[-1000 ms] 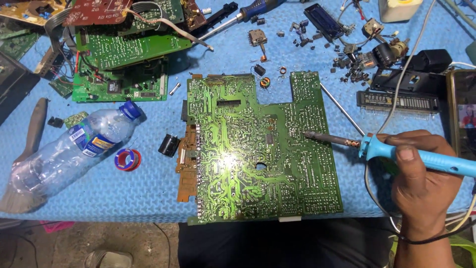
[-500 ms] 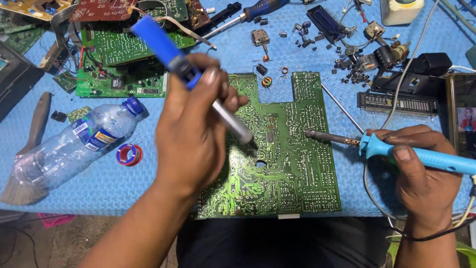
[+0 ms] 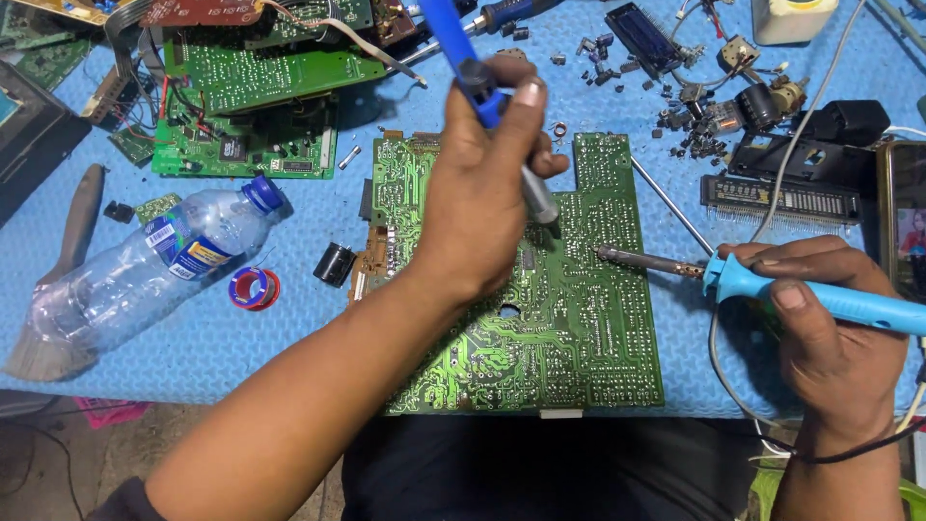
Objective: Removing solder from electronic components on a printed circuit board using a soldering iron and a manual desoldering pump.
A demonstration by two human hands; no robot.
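A large green circuit board (image 3: 579, 328) lies solder side up on the blue mat. My left hand (image 3: 482, 203) grips a blue desoldering pump (image 3: 473, 77), its metal nozzle (image 3: 540, 198) pointing down at the board's upper middle. My right hand (image 3: 820, 328) holds a blue-handled soldering iron (image 3: 772, 285); its tip (image 3: 603, 253) rests on the board just right of the pump's nozzle. The nozzle and the iron's tip are a short way apart.
A plastic water bottle (image 3: 154, 265) lies at the left, with a brush (image 3: 58, 289), a small solder spool (image 3: 254, 287) and a black capacitor (image 3: 335, 263) nearby. More green boards (image 3: 260, 106) are stacked at the back left. Loose parts (image 3: 704, 116) and a phone (image 3: 907, 217) are at the right.
My left hand came in with the desoldering pump and shifted right across the board, bringing the nozzle close to the iron's tip. The right hand and iron barely moved.
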